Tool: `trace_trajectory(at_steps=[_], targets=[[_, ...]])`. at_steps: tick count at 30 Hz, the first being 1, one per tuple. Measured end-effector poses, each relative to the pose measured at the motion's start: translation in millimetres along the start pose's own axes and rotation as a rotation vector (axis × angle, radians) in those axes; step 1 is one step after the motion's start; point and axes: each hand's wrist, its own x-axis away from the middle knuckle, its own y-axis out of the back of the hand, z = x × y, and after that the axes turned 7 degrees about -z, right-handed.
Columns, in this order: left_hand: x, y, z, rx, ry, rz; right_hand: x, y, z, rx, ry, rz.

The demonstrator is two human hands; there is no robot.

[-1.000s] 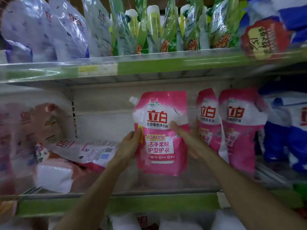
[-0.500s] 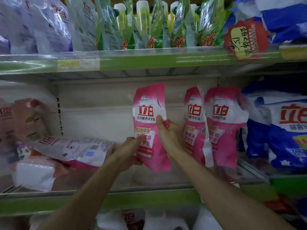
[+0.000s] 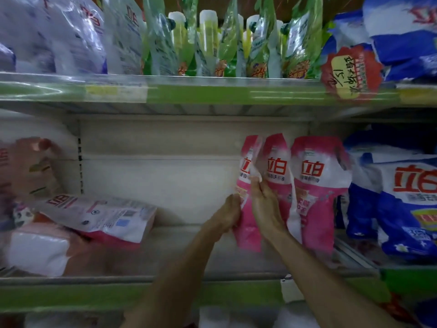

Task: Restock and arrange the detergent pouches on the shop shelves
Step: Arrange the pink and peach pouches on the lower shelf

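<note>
On middle shelf: pink plastic detergent pouch upright, edge-on, gripped by left hand and right hand, touching standing pink pouches. Placing step; next: release, square up.

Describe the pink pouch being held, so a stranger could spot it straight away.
Find the middle shelf with the green front strip. Right of its bare stretch stands a row of three pink pouches, next to blue bags. The held pouch is the leftmost, turned edge-on and gripped by the left hand and right hand, while its neighbours face forward.
</note>
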Motion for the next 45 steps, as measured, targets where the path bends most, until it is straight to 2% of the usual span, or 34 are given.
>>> trace_trajectory(at_steps=[2, 4, 8, 10, 14, 18, 25, 28, 31, 33, 35, 39, 45], targets=[[8.3, 6.7, -7.2, -0.182, -0.038, -0.108, -0.1, -2.0, 0.7, 0.036, 0.026, 0.022], [12.7, 14.0, -9.4, -0.261, 0.0, -0.164, 0.4, -0.3, -0.2, 0.044, 0.041, 0.054], [29.2, 41.3, -13.4, -0.24, -0.039, -0.203, 12.4, 0.1, 11.0, -0.062, 0.14, -0.068], [42.7, 60.9, -18.6, -0.217, -0.092, -0.247, 20.6, -2.8, 23.9, -0.094, 0.264, -0.12], [70.9, 111.3, -28.1, -0.098, -0.105, -0.342, 32.5, -11.9, 53.9, -0.112, 0.482, -0.113], [108.8, 167.2, -24.5, -0.113, -0.106, -0.476, 44.2, -32.3, 63.5, -0.067, 0.443, -0.002], [173.3, 249.7, 10.9, -0.304, -0.055, -0.678, 78.8, -75.4, 48.7, 0.003, 0.183, 0.246], [178.0, 278.0, 27.0, -0.458, -0.05, -0.788, 97.9, -92.3, 44.7, 0.071, 0.187, 0.316], [167.8, 301.1, 54.4, -0.415, -0.033, -0.897, 113.4, -113.5, 26.3, 0.205, 0.218, 0.376], [158.7, 311.5, 70.5, -0.344, -0.016, -0.891, 122.8, -124.4, 15.9, 0.336, 0.306, 0.378], [151.1, 319.1, 81.0, -0.381, 0.056, -0.865, 123.9, -131.9, 9.6, 0.4, 0.373, 0.387], [139.4, 335.7, 89.1, -0.404, 0.054, -0.825, 116.1, -137.4, 8.6, 0.469, 0.29, 0.383], [137.9, 350.8, 82.3, -0.511, 0.045, -0.774, 125.1, -137.4, 15.1, 0.511, 0.347, 0.242]])
